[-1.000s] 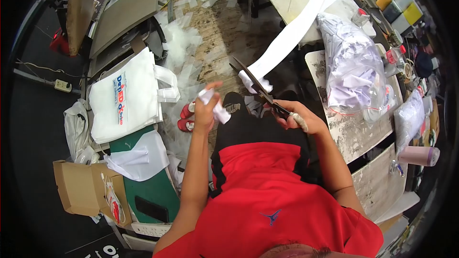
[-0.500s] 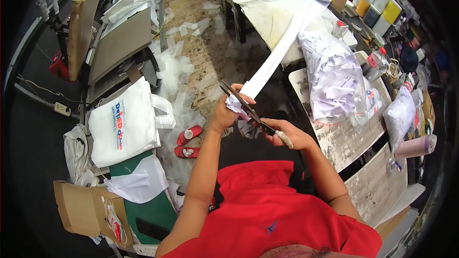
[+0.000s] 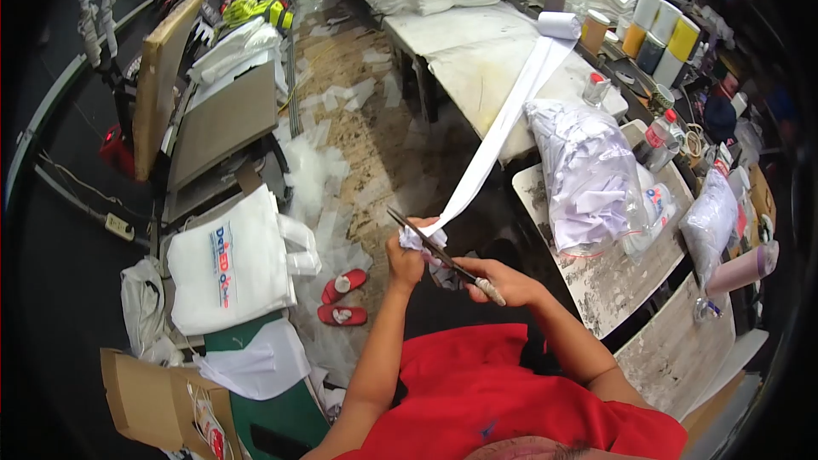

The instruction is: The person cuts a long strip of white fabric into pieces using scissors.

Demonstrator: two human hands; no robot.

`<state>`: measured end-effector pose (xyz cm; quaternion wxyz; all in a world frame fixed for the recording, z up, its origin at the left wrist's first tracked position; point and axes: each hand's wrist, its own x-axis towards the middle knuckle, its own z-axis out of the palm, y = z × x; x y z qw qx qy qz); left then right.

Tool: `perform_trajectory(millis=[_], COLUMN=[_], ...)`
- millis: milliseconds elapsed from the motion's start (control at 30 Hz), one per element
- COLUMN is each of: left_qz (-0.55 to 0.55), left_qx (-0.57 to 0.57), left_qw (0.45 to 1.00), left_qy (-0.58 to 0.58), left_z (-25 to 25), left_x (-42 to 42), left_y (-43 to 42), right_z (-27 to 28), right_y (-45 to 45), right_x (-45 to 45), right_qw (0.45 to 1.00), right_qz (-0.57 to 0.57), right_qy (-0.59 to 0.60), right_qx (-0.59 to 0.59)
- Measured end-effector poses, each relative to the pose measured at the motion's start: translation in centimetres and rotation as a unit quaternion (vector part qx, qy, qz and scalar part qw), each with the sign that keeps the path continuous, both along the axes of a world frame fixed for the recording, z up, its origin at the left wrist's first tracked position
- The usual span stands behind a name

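Observation:
A long white strip (image 3: 498,123) runs from a roll (image 3: 558,25) on the far table down to my left hand (image 3: 407,257). That hand is closed on the strip's near end, with crumpled white pieces bunched at the fingers. My right hand (image 3: 503,279) grips dark scissors (image 3: 443,255). The blades lie across the white material beside my left hand; whether they are parted there is hard to make out. Something pale is wrapped round a finger of my right hand.
A clear bag of white scraps (image 3: 588,179) rests on the worn right-hand table (image 3: 613,290). Printed white bags (image 3: 230,264) lie at left, above an open cardboard box (image 3: 149,400). Red slippers (image 3: 343,315) and scraps are on the floor. People sit at the far right.
My left hand, earlier apart from the strip with a crumpled piece, has moved to the strip's end and closed on it. The view has tilted up, showing more of the far table.

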<state>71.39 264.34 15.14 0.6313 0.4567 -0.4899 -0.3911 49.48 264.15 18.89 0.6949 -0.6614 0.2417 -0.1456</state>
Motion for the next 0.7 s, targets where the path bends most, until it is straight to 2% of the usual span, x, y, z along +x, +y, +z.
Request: perform_trajectory(millis=[67,200,267,300,333,367,400,433,467,533,600,633,700], left_qz=[0.036,0.076,0.158,0.151,0.151,0.142,0.132,0.128,0.129,0.065,-0.026,-0.099,-0.113], left_qx=[0.0,-0.047,-0.13,-0.072,-0.074,-0.001,0.072,0.055,0.06,0.054,0.109,0.097,0.124], left_qw=[0.996,0.993,0.96,0.98,0.979,0.983,0.982,0.99,0.99,0.985,0.98,0.969,0.951], left_qy=[-0.077,-0.078,-0.19,-0.112,-0.113,-0.115,-0.115,-0.015,-0.015,0.148,0.162,0.207,0.26], left_z=[1.0,0.5,-1.4,-2.1,-3.3,-4.7,-4.0,-3.6,-3.2,-2.9,-1.9,-1.7,-0.5], left_x=[0.1,0.1,1.0,1.0,1.7,2.6,2.8,2.1,2.0,1.5,2.4,3.0,3.6], left_y=[0.3,0.2,-0.4,-0.1,0.4,1.0,1.5,2.1,2.3,3.8,5.3,5.8,6.3], right_z=[0.3,0.6,1.1,0.7,0.3,-0.3,-0.1,0.2,0.3,0.3,-0.6,-1.2,-0.3], right_y=[0.1,-0.4,0.0,0.0,0.0,0.3,0.2,0.2,0.1,0.2,0.3,-0.1,-0.3], right_x=[-0.1,0.0,0.3,0.3,0.4,0.7,0.7,0.6,0.6,0.5,0.4,0.4,0.7], right_qw=[1.0,0.999,0.999,0.999,0.999,0.999,0.999,0.999,1.0,0.995,0.997,0.996,0.994], right_qz=[-0.007,0.029,0.01,0.008,0.005,-0.017,-0.017,-0.013,-0.009,-0.02,-0.013,0.003,0.015], right_qy=[0.007,0.017,0.015,0.017,0.019,-0.019,-0.019,-0.016,-0.013,-0.056,-0.069,-0.085,-0.105], right_qx=[-0.025,-0.033,-0.027,-0.032,-0.037,-0.031,-0.03,-0.03,-0.027,0.075,0.024,0.022,0.029])
